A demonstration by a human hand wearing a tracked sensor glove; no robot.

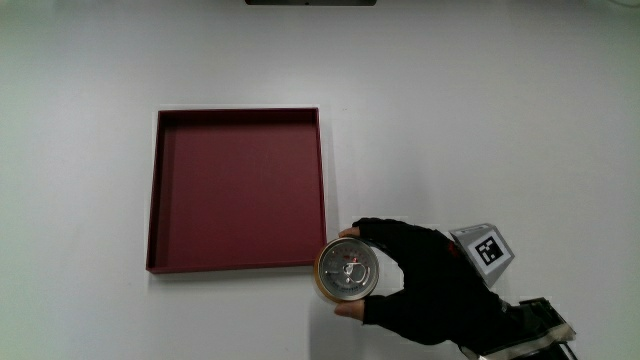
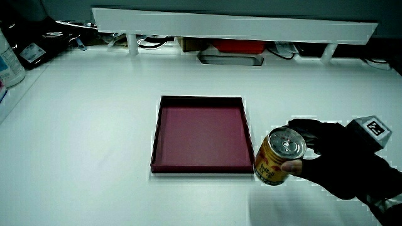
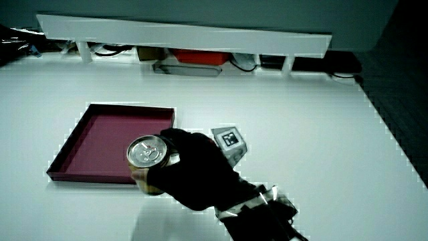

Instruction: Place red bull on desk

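A gold and red Red Bull can (image 1: 348, 270) stands upright just outside the corner of the dark red tray (image 1: 322, 180) nearest the person. The black gloved hand (image 1: 412, 282) is curled around the can's side, fingers and thumb wrapped on it. A patterned cube (image 1: 486, 250) sits on the back of the hand. In both side views the can (image 2: 277, 166) (image 3: 148, 154) sits low at the table beside the tray's near wall (image 2: 201, 168) (image 3: 87, 179), held by the hand (image 2: 339, 160) (image 3: 197, 171). Whether the can's base touches the table cannot be told. The tray holds nothing.
The white table (image 1: 480, 120) spreads around the tray. A low white partition (image 2: 239, 28) (image 3: 187, 33) runs along the table's edge farthest from the person, with cables and boxes under it. A bottle (image 2: 9, 59) stands at the table's edge.
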